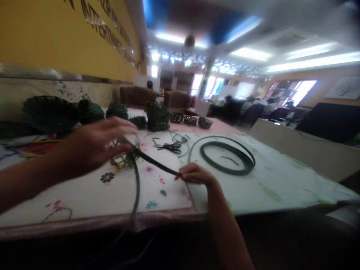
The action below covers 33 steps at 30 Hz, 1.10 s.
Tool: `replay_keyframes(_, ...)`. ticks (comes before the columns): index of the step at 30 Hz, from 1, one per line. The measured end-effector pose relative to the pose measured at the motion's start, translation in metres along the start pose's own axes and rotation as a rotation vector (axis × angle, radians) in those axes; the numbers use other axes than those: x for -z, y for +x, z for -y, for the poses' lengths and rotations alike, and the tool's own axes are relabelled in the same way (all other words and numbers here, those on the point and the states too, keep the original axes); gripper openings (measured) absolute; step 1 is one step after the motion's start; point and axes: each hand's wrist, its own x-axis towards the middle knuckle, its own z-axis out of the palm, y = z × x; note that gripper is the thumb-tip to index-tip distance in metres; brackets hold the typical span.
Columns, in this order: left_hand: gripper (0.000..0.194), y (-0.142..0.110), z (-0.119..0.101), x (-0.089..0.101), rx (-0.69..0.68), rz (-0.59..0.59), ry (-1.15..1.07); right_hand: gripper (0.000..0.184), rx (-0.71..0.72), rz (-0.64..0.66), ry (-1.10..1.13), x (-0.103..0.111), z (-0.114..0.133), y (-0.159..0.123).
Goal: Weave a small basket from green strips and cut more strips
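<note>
Between my two hands runs a dark green flat strip (157,164), apparently plastic. My right hand (197,173) pinches it near its right end with thumb and fingers, low over the table. My left hand (97,144), smeared a little by motion, grips the strip higher up between thumb and fingers. From there a length of strip curves down over the table's front edge. Behind the left fingers lies a small tangle of yellow and green strips (120,159), partly hidden. A coil of dark green strip (242,170) rests to the right of my right hand.
Black-handled scissors (174,147) lie mid-table beside strip offcuts. Dark green woven baskets (157,116) line the back, with a large one (49,112) at left. Red and yellow strips (42,148) lie behind my left arm. A flowered cloth (92,200) covers the table; people sit far off.
</note>
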Motion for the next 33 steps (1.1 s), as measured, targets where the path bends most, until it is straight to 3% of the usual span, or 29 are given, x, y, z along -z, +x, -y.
replay_keyframes(4, 0.029, 0.007, 0.010, -0.060, -0.489, 0.511, 0.495, 0.044, -0.011, 0.052, -0.062, -0.007, -0.005, 0.009)
replay_keyframes(6, 0.015, -0.001, 0.023, -0.080, -0.504, 0.629, 0.653, 0.047, -0.024, 0.071, -0.098, -0.009, -0.009, 0.010)
replay_keyframes(8, 0.013, -0.017, 0.037, -0.088, -0.410, 0.686, 0.726, 0.046, -0.048, 0.078, -0.147, -0.009, -0.013, 0.010)
replay_keyframes(11, 0.018, -0.046, 0.059, -0.089, -0.314, 0.670, 0.708, 0.040, -0.094, -0.048, -0.273, -0.007, -0.022, 0.011)
replay_keyframes(15, 0.014, -0.083, 0.084, -0.092, -0.181, 0.722, 0.658, 0.032, -0.197, -0.435, -0.554, 0.005, -0.045, 0.023)
replay_keyframes(18, 0.020, -0.098, 0.102, -0.097, -0.111, 0.708, 0.652, 0.029, -0.290, -0.538, -0.750, 0.021, -0.063, 0.045)
replay_keyframes(24, 0.032, -0.106, 0.129, -0.105, -0.104, 0.597, 0.532, 0.034, -0.431, -0.417, -1.012, 0.053, -0.081, 0.103)
replay_keyframes(33, 0.035, -0.113, 0.134, -0.106, -0.117, 0.550, 0.462, 0.032, -0.616, -0.123, -1.150, 0.073, -0.085, 0.149)
